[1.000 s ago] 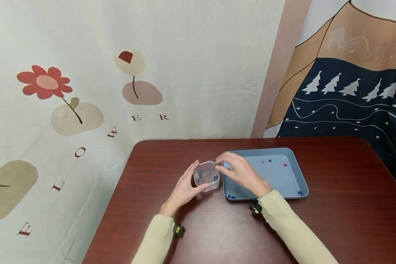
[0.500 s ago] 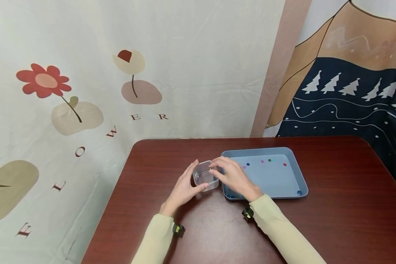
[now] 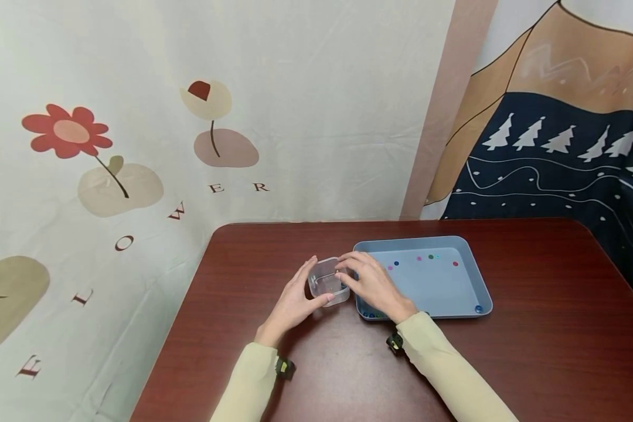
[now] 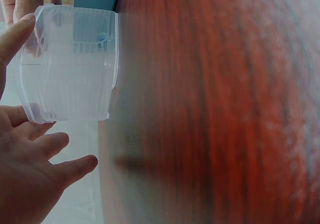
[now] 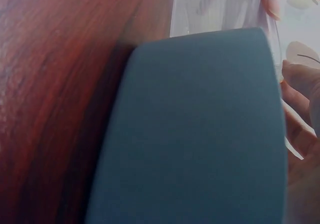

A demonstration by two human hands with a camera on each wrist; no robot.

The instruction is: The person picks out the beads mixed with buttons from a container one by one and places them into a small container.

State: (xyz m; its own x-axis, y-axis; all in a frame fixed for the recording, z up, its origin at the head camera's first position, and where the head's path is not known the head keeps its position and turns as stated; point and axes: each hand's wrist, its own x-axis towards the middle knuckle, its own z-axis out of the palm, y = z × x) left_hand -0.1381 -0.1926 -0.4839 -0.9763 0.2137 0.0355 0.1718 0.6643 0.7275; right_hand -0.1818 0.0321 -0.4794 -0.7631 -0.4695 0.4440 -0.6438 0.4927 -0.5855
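My left hand grips a clear plastic box from its left, thumb at the near side and fingers at the far side. The box stands open-topped on the table, and a small blue round piece shows through its wall. My right hand reaches over the box's right rim with bent fingers, thumb and forefinger tips close together. Whether a small piece sits between those tips is too small to tell. Behind and under that hand lies a blue-grey tray with several small coloured round pieces, partly hidden by the hand.
Inside the tray are a red piece, a green piece and a larger blue piece, with more in its near left corner. The brown table meets a printed curtain at the back.
My right hand has moved left from the tray's edge to over the box, uncovering a pink and a blue piece in the tray. Over the last half second both hands stay nearly still.
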